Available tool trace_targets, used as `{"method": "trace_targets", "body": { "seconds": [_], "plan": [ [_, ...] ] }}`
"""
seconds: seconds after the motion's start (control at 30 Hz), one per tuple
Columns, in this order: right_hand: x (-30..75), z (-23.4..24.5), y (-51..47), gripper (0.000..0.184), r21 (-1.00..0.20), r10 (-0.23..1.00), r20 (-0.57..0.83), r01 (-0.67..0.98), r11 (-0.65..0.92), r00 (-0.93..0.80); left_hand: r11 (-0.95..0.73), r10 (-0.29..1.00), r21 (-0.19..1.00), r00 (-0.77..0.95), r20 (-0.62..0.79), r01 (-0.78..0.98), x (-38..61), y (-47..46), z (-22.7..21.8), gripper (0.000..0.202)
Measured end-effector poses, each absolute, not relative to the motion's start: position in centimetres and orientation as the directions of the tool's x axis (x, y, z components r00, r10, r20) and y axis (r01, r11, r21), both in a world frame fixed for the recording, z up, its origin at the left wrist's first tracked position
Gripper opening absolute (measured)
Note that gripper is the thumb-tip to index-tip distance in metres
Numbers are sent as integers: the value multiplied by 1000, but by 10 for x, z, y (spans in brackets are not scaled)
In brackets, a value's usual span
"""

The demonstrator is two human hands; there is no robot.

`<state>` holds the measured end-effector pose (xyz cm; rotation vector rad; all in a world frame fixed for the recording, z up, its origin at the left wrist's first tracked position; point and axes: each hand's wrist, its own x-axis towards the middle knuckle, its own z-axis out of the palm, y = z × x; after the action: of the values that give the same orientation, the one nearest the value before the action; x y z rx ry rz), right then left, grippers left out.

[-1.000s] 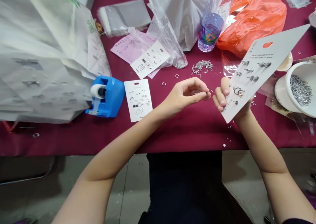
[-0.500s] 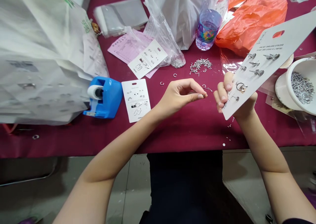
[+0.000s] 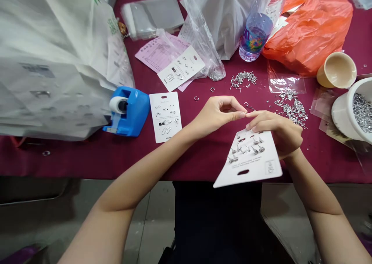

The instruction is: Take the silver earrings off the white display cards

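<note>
My right hand [image 3: 277,131] grips a white earring card [image 3: 251,164] by its far edge. The card lies tilted toward me over the table's front edge, with several silver earrings fixed on it. My left hand [image 3: 217,113] is pinched at the fingertips, right against my right hand's fingers at the card's top edge. Whatever the pinch holds is too small to make out. A pile of small silver pieces [image 3: 290,107] lies just beyond my right hand on the maroon table [image 3: 203,155].
Another filled earring card [image 3: 165,116] and a blue tape dispenser [image 3: 128,111] lie to the left. A large white bag [image 3: 52,62] fills the far left. A water bottle [image 3: 255,37], orange bag [image 3: 314,27], beige cup [image 3: 337,70] and white bowl of metal bits [image 3: 356,111] stand behind and right.
My right hand swung the card from raised at the right down to the table's front edge, flipping its hang hole toward me. My left hand's pinch now meets my right fingers.
</note>
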<state>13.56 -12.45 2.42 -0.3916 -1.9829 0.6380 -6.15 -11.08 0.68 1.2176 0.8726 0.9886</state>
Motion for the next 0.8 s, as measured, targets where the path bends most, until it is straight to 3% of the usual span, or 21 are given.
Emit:
{"method": "trace_targets", "body": {
  "seconds": [0.13,0.47,0.8],
  "plan": [
    [134,15,-121,2,-463,439,758,76,883,-483,96,934,987,356,-45,-128,-62,-108,5,44],
    [134,12,-117,25,-179,268,726,203,963,-633,77,928,990,372,-26,-122,-64,-104,3,42],
    [132,7,-117,27,-177,284,719,229,957,-634,19,926,998,378,6,-62,-66,-100,0,33]
  ]
}}
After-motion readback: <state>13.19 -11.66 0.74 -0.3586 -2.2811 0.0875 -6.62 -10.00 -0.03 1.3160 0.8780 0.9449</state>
